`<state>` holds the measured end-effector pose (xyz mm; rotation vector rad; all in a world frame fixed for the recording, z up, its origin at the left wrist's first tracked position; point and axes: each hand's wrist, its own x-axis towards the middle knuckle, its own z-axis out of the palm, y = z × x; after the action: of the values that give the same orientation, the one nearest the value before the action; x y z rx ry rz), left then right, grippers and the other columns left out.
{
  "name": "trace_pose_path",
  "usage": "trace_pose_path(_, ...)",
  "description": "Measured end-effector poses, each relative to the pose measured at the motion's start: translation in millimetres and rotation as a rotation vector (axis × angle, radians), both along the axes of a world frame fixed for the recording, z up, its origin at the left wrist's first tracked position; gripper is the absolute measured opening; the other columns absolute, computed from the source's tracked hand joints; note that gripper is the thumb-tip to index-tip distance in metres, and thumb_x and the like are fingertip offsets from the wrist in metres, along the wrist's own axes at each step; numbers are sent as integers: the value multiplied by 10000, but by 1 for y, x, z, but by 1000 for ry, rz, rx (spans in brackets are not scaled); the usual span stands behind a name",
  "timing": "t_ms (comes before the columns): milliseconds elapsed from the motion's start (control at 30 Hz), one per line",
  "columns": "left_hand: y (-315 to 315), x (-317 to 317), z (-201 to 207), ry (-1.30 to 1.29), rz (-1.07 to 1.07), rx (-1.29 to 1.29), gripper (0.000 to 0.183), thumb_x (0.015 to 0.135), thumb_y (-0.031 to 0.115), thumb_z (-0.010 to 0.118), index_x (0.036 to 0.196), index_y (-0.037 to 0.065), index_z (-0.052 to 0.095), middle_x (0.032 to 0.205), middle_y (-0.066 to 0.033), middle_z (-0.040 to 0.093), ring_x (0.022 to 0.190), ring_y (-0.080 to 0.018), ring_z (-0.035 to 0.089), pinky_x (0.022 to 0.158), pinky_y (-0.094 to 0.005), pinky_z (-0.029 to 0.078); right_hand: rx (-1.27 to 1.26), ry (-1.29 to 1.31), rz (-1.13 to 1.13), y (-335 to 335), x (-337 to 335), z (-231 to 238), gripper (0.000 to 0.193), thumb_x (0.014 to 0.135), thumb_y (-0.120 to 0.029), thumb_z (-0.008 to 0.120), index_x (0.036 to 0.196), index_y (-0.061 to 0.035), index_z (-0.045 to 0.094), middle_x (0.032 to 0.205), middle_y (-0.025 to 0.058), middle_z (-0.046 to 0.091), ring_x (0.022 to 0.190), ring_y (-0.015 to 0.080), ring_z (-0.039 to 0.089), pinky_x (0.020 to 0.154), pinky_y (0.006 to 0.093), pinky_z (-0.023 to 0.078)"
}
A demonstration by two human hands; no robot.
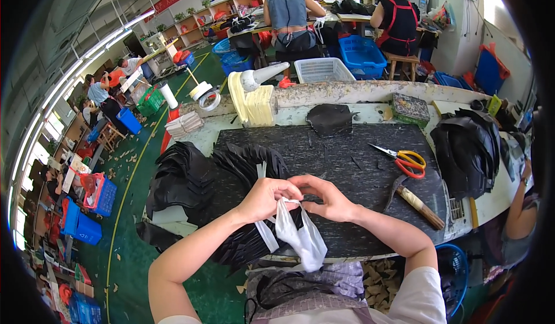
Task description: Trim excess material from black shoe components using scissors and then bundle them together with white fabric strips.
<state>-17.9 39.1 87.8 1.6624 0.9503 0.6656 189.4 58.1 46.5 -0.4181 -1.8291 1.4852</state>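
Note:
My left hand (269, 198) and my right hand (326, 198) meet above the near part of a dark, scratched work board (352, 179). Their fingers pinch a white, thin, crumpled strip (302, 240), either cloth or plastic, whose loose parts hang toward my lap. Just left of it lies a fanned bundle of black leather-like pieces (245, 159), with a pale band (266, 236) running across it. Whether the strip and band are one piece I cannot tell. Scissors (404, 161) with orange and yellow handles rest right of my hands, beside a wooden-handled knife (419, 206).
More black pieces are stacked at left (182, 173) and right (465, 150). Behind the board stand a cream stack (253, 105) with a grey cone (263, 76) and a speckled block (410, 109). A blue basket (459, 278) sits below right. People work at other tables.

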Motion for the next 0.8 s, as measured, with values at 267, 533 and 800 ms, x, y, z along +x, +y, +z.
trace_pose_path(267,8,-9,3,3,-82,90,94,842,60,698,920,15,724,878,-34,704,826,-83,642,757,-239,509,162,-49,-133,3,1,-4,490,759,24,725,1218,-50,569,1100,75,610,903,158,625,828,332,534)
trace_pose_path(533,12,-10,13,176,-151,523,137,766,18,676,900,-2,656,842,-58,660,766,-140,647,696,-232,503,219,-75,-94,16,-5,7,479,799,-21,715,1239,-61,531,889,46,640,855,159,643,821,326,530)
trace_pose_path(800,16,8,3,547,-72,1615,201,736,131,665,889,32,579,829,-40,533,637,-151,575,528,-273,485,-212,72,111,34,-8,-13,332,904,49,553,1233,11,550,984,47,643,898,125,615,852,287,513)
